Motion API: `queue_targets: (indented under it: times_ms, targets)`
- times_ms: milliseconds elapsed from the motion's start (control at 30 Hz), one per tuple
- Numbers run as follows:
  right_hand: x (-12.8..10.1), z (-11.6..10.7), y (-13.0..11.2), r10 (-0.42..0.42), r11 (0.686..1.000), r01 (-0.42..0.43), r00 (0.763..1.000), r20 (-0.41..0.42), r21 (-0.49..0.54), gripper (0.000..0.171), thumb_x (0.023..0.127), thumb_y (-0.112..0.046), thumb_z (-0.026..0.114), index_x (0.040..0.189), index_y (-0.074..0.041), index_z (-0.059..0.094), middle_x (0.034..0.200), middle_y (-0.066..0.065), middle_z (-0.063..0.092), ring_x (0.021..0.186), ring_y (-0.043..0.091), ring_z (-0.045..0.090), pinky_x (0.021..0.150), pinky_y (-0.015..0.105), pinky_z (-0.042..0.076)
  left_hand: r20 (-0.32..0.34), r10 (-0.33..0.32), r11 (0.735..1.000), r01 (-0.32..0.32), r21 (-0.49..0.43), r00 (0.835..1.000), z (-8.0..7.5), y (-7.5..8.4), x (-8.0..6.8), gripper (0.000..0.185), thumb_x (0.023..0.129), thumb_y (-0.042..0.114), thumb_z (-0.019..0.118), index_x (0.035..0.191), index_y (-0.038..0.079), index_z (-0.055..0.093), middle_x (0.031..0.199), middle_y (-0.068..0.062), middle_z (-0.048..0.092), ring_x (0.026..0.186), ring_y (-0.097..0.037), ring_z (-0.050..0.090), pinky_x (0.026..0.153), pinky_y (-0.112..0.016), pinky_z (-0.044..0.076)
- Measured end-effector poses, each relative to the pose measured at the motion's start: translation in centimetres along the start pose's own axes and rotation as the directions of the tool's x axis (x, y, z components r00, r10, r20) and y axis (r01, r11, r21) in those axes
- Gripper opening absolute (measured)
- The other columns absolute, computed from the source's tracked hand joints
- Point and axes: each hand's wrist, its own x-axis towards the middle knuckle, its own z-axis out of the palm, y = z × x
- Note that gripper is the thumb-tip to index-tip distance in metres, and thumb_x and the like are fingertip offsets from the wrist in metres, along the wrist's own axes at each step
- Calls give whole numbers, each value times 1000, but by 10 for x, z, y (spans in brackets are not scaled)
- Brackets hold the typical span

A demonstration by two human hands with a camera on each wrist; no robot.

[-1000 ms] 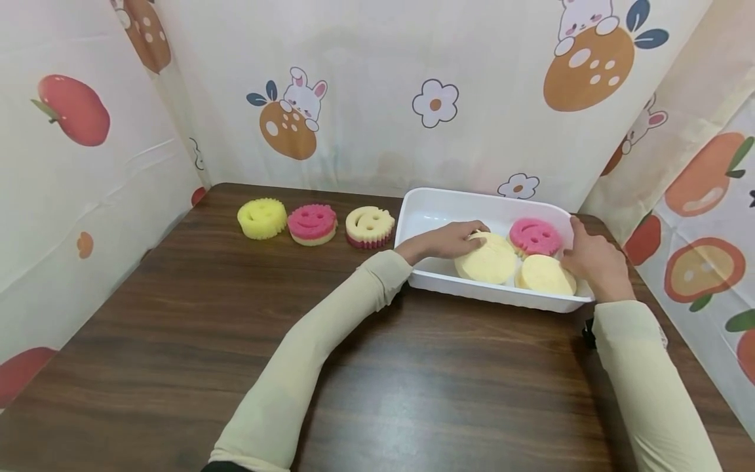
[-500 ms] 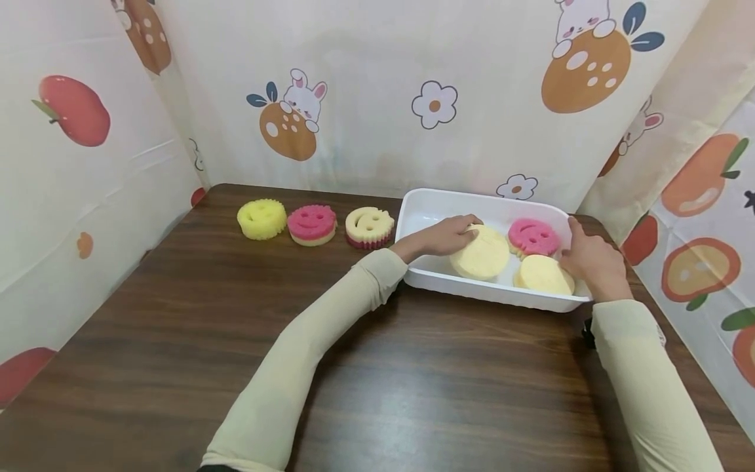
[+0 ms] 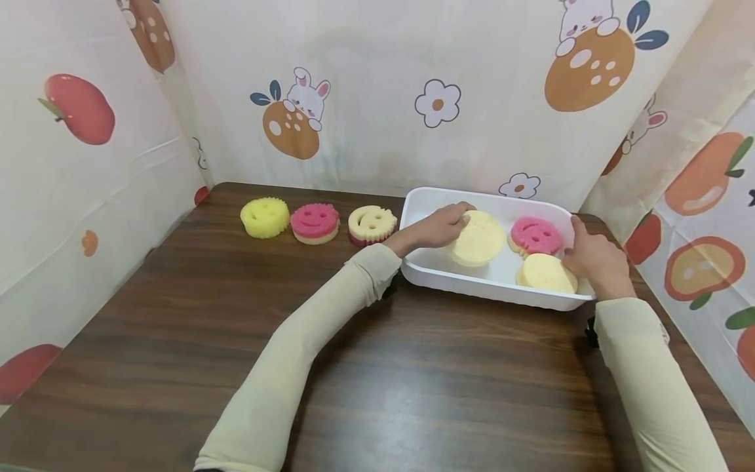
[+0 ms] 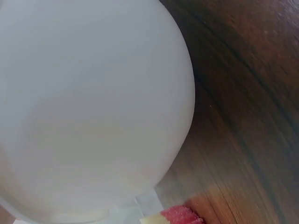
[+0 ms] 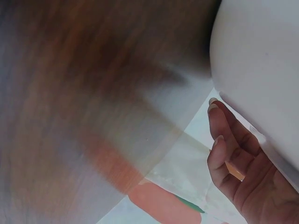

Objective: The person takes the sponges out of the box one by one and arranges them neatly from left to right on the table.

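In the head view my left hand [image 3: 439,226] grips a round, pale yellow sponge [image 3: 476,239] by its left edge, holding it tilted over the white tray [image 3: 495,294]. My right hand [image 3: 598,262] holds the tray at its right rim; the right wrist view shows its bent fingers [image 5: 222,163] along the outside of the wall. Beside that hand, a second pale yellow sponge [image 3: 547,273] lies in the tray, with a pink smiley sponge [image 3: 535,236] behind it. The tray wall [image 4: 93,93] fills much of the left wrist view and hides the left hand's grip.
Left of the tray, a row of smiley sponges stands on the brown wooden table [image 3: 442,380]: yellow [image 3: 265,217], pink over cream [image 3: 315,223], and cream over pink [image 3: 371,225]. Printed curtains [image 3: 377,98] border the table at the back and both sides.
My left hand has drawn the round sponge leftward and a little toward the back, raising and tilting it. The right hand has stayed on the tray rim.
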Motion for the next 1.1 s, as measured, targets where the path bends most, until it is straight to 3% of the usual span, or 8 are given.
queue_targets:
  times_ms: [200,333,433,833,1100]
  targets:
    - [0,3,3,8,1000,-8,1000,7,8,91,93,-31,56,158,-6,-3,129,44,41,107,61,49,83,74,43,4,-7,1000,7,-1,1000,-6,-1,-2,46,109,19,21,151,4,30,149,-14,42,139,-22,38,119,-35,29]
    - [0,2,5,2,1000,-2,1000,-4,9,90,93,-30,56,158,-5,-2,129,44,41,107,61,49,84,75,42,-16,-8,1000,8,-14,1000,-11,-2,-1,46,109,18,19,152,4,27,148,-13,41,138,-22,36,118,-35,29]
    - [0,1,5,-4,1000,4,1000,-15,9,90,93,-29,56,158,-5,-1,128,44,42,107,61,50,84,74,43,-31,-10,1000,10,-23,999,-14,-3,-3,46,108,16,18,152,4,26,146,-14,42,135,-21,38,117,-34,30]
    - [-1,3,2,-27,1000,27,1000,-5,16,88,94,-30,53,158,-5,-3,127,45,44,105,61,52,79,70,45,-90,-55,998,51,-36,994,-21,0,-14,48,108,19,18,152,4,28,156,-13,36,148,-21,30,123,-32,25]
    - [-1,2,2,-26,1000,27,999,-22,16,88,93,-28,53,158,-4,-1,125,44,45,104,61,52,79,71,45,-130,-38,997,28,-78,991,-28,0,-19,47,108,20,20,149,3,33,150,-13,44,139,-19,41,117,-30,34]
